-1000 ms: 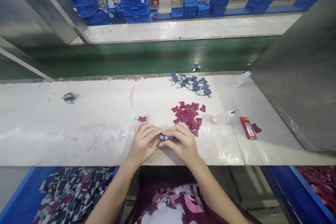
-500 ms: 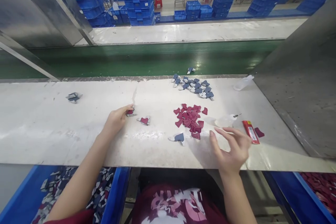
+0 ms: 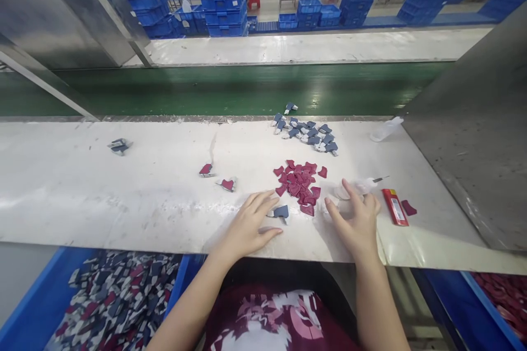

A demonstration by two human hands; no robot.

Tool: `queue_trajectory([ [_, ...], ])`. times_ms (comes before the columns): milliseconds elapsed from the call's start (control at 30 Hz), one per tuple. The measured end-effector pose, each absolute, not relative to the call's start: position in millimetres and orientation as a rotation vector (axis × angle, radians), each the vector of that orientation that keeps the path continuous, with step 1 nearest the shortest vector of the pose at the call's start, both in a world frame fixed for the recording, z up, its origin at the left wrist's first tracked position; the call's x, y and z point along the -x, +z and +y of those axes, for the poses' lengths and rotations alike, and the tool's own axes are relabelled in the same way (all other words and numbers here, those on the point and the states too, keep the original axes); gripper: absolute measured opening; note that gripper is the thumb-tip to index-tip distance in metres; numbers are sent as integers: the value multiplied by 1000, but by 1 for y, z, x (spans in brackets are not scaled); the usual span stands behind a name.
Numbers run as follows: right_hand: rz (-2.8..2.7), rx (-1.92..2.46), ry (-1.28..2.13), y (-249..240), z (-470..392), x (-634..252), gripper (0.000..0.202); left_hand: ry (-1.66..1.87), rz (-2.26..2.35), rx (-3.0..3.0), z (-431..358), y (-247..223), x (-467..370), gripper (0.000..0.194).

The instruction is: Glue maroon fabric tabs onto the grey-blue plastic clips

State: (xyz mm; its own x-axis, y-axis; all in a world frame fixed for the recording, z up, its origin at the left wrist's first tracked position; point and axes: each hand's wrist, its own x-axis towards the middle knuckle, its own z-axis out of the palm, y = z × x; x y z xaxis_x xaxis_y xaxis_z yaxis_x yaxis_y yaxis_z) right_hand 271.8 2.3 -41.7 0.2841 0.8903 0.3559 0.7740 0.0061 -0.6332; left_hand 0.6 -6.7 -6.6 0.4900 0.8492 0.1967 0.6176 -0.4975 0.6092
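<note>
Pick-up stage. Left hand (image 3: 247, 227) lies flat, fingers spread and holding nothing, touching the blue-grey piece (image 3: 281, 211) just below the maroon pile (image 3: 300, 184). Right hand (image 3: 357, 219), right of the pile, curls loosely around a small clear bottle (image 3: 349, 191); grip uncertain. Next move calls for a fingertip pinch.

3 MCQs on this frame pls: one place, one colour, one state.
1. Where is the blue-grey piece nearest the left hand?
A. On the green belt
B. On the white table, at the fingertips
C. In the blue bin

2. What colour is the pile between the hands?
A. Dark red
B. Yellow
C. Green

3. What is the right hand doing?
A. Resting in the lap
B. Holding the red lighter-like item
C. Lying on a small clear bottle

Key: 1 B, it lies on the table by the fingers. 2 A, all its pieces are dark red. 3 C, the fingers cover the bottle; the red item lies untouched beside it.
</note>
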Motion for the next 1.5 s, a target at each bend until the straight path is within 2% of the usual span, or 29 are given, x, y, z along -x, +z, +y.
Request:
queue_trajectory([
  [200,-1220,1403,169,-39,-9,-260,70,699,1178,-2209,7,-14,-5,37],
  [333,-1012,1332,57,-38,-17,-243,47,761,1215,-2182,7,-17,-4,30],
  [400,-1003,1313,66,-39,-20,-238,38,766,1218,-2186,6,-18,-4,34],
  [500,-998,1273,159,-42,-22,-235,37,791,1268,-2172,5,-17,-4,42],
  [633,-957,1270,252,-46,-22,-233,40,773,1374,-2128,10,-18,-4,27],
  [867,-998,1276,265,-49,-22,-232,39,375,1603,-2339,34,2,5,34],
  [1000,-1024,1278,260,-51,-22,-233,39,125,1752,-2482,89,37,22,45],
  [1100,-1050,1255,249,-54,-21,-233,37,304,1854,-2383,156,52,27,45],
  [1200,-1104,1248,220,-54,-21,-233,34,380,1952,-2235,226,46,23,40],
  [1400,-1227,1223,230,-48,-20,-234,31,458,1994,-2117,313,15,14,64],
  [1500,-1270,1205,238,-43,-19,-234,31,531,1931,-2095,330,9,15,52],
])
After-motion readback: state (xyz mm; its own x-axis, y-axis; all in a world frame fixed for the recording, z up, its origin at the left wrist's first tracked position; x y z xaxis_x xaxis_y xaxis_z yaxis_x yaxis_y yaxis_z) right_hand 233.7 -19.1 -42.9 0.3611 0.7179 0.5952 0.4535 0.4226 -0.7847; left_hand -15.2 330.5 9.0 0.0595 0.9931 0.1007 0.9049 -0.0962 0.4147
